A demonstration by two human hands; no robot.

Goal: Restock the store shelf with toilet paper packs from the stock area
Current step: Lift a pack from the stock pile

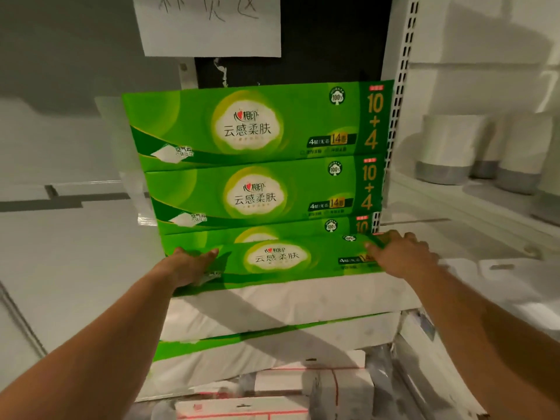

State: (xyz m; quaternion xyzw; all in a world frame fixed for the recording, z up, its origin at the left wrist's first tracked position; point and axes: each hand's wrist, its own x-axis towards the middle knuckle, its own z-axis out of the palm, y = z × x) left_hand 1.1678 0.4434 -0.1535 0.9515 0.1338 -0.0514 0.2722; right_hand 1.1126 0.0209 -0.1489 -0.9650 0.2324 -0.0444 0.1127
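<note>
Several long green toilet paper packs stand stacked against the dark back wall. The top pack (257, 125) and the second pack (260, 192) show their full fronts; a third pack (303, 227) shows only a strip. In front of them sits a nearer green-and-white pack (281, 268). My left hand (188, 265) grips its left end, thumb on the front face. My right hand (400, 253) grips its right end, fingers curled over the top corner. Another green-edged pack (257, 347) lies underneath.
A white perforated shelf upright (400, 95) rises right of the stack. White cylinders with grey bases (445, 147) stand on the right-hand shelf (454, 204). A paper sign (209, 25) hangs above. White boxes with red lines (303, 386) lie below. Pale wall panels are at left.
</note>
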